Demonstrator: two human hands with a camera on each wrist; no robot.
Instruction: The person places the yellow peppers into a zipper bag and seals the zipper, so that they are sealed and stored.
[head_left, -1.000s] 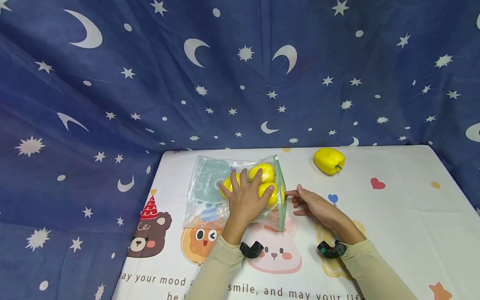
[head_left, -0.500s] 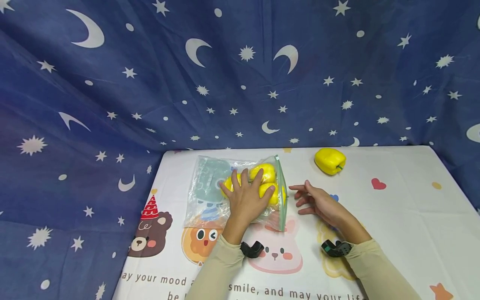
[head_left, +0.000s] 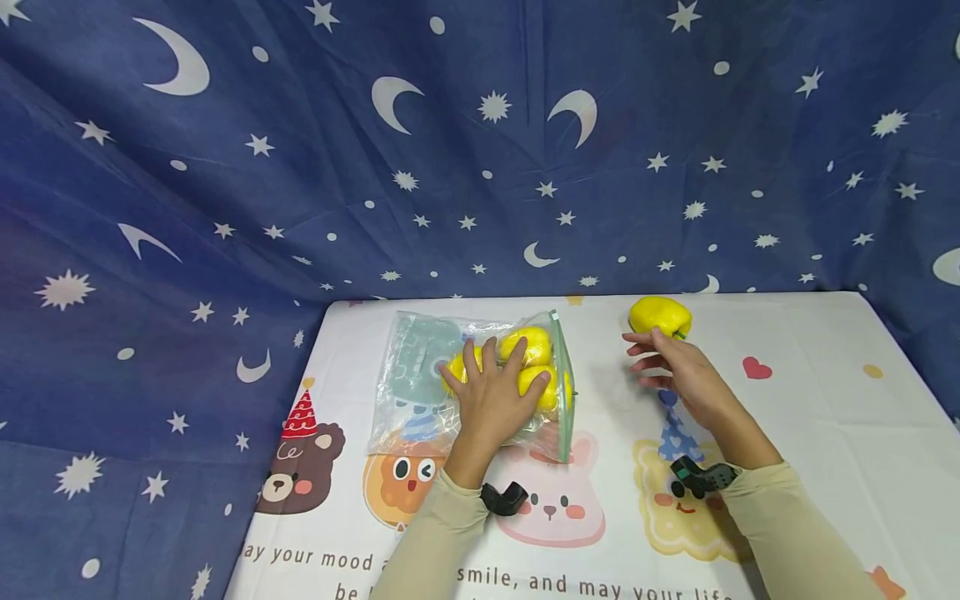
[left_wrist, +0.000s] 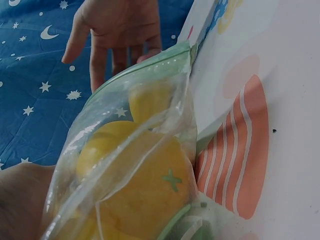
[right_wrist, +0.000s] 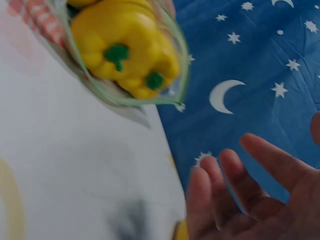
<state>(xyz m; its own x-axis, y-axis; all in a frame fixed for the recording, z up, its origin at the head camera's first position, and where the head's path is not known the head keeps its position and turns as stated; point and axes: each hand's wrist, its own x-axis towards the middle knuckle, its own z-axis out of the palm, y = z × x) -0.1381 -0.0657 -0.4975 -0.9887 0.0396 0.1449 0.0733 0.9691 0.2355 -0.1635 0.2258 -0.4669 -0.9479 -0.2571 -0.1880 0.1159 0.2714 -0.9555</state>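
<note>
A clear zip bag with a green-edged mouth lies on its side, holding several yellow bell peppers. Across its top rests my left hand, fingers spread over the peppers. One more yellow bell pepper lies loose at the back of the table. Just in front of that pepper is my right hand, its fingers loosely extended with nothing held. In the right wrist view the bag's mouth gapes, showing green pepper stems, and my right hand is apart from it.
A white tablecloth printed with cartoon animals and lettering covers the table. Behind and to the left hangs a dark blue curtain with moons and stars. A black wrist camera sits on my left wrist.
My right hand has moved away from the bag's mouth, right and back toward the loose pepper. My left hand and the bag have stayed in place.
</note>
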